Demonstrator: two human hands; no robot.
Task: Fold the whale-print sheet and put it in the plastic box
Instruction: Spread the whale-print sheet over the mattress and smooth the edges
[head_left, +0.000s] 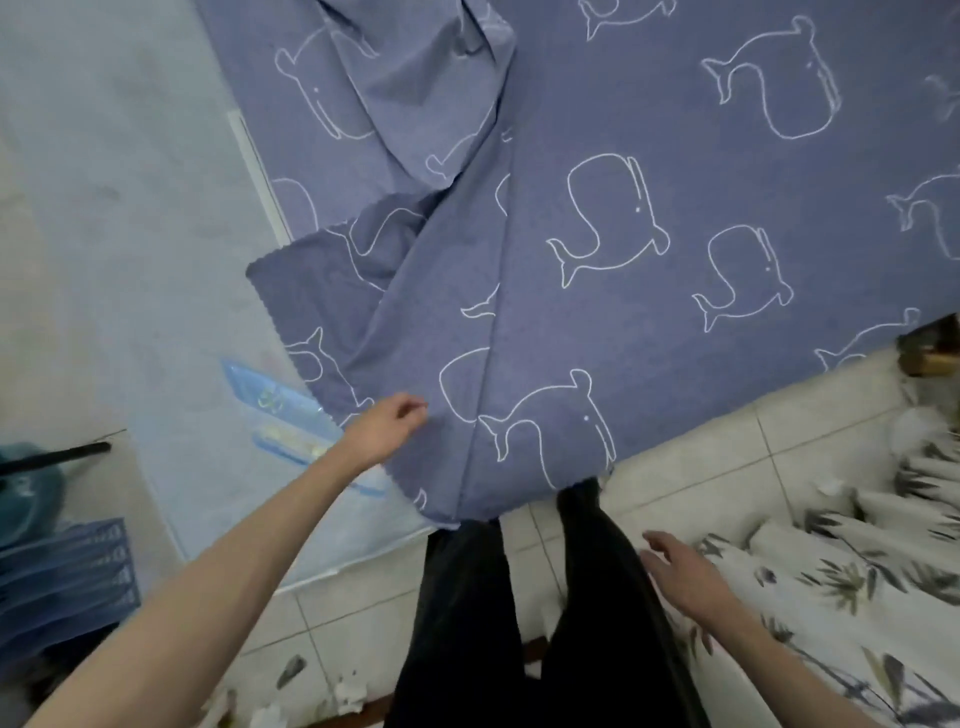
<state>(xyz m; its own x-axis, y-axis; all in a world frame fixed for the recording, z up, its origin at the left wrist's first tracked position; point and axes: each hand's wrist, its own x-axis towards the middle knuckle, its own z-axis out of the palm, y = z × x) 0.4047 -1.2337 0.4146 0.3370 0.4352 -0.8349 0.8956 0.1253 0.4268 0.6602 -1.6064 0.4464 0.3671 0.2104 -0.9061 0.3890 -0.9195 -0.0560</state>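
The blue whale-print sheet (649, 218) lies spread across most of the view. Its left part is bunched and folded over, and its near edge hangs toward my legs. My left hand (387, 428) rests at the sheet's lower left edge, fingers curled and pinched on the fabric. My right hand (680, 571) hovers low on the right over the tiled floor, fingers apart, holding nothing. The pale translucent plastic box (208, 322) with blue clips (275, 402) lies at the left, partly under the sheet.
A white cloth with dark leaf print (857, 561) lies on the floor at the right. A blue slatted crate (62, 577) stands at the lower left. My dark trouser legs (519, 623) stand on the pale tiled floor (727, 467). A brown object (930, 348) peeks out at the right edge.
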